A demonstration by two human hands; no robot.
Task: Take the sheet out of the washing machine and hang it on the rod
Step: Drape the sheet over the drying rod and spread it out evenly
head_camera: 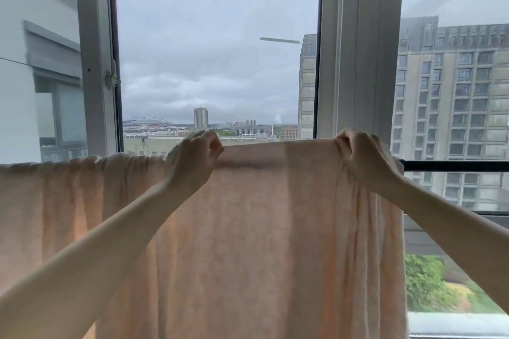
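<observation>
A pale pink sheet (248, 228) hangs over a dark horizontal rod (454, 166) in front of a window. Only the rod's right end shows bare; the rest lies under the cloth. My left hand (192, 158) grips the sheet's top edge near the middle. My right hand (363, 157) grips the top edge further right, close to the sheet's right border. Between my hands the edge is lifted a little above the rod and pulled taut. Left of my left hand the sheet is bunched in folds on the rod. The washing machine is out of view.
A white window frame post (358, 63) stands right behind the rod, with another frame (96, 63) at the left. Glass panes show buildings and grey sky beyond. A sill runs at the lower right (454, 322).
</observation>
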